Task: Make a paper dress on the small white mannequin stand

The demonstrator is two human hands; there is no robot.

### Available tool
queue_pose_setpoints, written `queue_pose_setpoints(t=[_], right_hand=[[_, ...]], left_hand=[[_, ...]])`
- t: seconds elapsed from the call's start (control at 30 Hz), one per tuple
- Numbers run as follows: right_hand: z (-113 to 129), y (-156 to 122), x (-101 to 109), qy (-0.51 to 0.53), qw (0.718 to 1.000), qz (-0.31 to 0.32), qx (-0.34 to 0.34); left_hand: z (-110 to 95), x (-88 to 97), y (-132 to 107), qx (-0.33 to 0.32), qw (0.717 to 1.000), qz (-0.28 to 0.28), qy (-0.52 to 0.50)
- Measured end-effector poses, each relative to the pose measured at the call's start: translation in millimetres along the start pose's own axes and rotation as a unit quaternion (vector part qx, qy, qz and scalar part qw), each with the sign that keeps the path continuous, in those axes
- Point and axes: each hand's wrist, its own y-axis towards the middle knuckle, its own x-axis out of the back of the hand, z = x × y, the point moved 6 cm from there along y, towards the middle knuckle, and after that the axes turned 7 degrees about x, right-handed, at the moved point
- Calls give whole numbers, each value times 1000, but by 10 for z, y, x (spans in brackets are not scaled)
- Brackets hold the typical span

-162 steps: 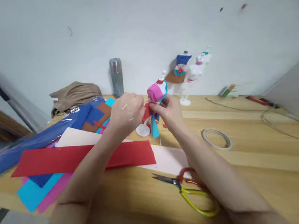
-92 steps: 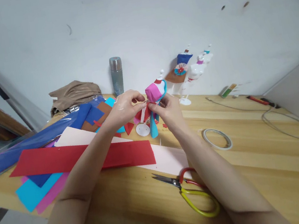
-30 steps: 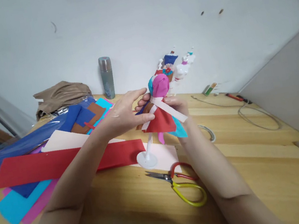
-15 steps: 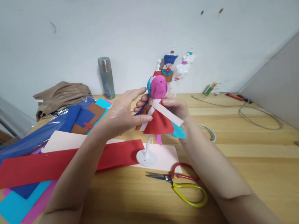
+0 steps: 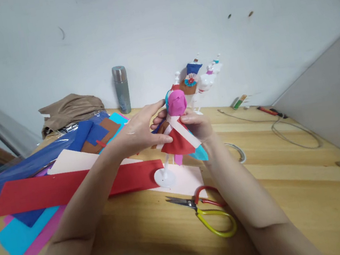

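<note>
Hands (image 5: 138,130) (image 5: 200,126) hold the cloth-dressed stand (image 5: 177,143), left loosely curved around it, right pinching its pale band (image 5: 187,132).

Head cam, single view: looking forward and down from the wearer's head, facing the pale wall (image 5: 146,22) across the wooden table (image 5: 298,193), sitting close above the forearms (image 5: 233,177), framing wide, with left hand (image 5: 137,128) and right hand (image 5: 198,125) showing mid-frame.

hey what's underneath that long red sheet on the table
Around the red sheet, pale pink material shows at the right end; a dark blue piece, light blue piece and magenta piece stick out nearer, leftward. Anything fully covered can't be seen.
</note>
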Motion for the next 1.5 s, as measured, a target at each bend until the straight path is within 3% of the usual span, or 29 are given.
queue_pose_setpoints(t=[0.27,0.43,0.57,0.87,1.23,1.5], right_hand=[[89,1,-11,-38,998,-30,27],[174,52,143,-189,978,-58,73],[109,103,297,-283,953,-69,87],[60,122,339,-241,962,-88,97],[46,124,376,-261,954,-93,113],[97,125,309,-299,944,-65,121]], left_hand=[[135,231,-25,38,997,-58,22],[95,257,0,18,993,-119,-4],[105,173,35,1,995,-99,0],[251,97,115,33,997,-70,-11],[251,-19,151,20,985,-159,65],[201,-71,106,46,980,-165,102]])
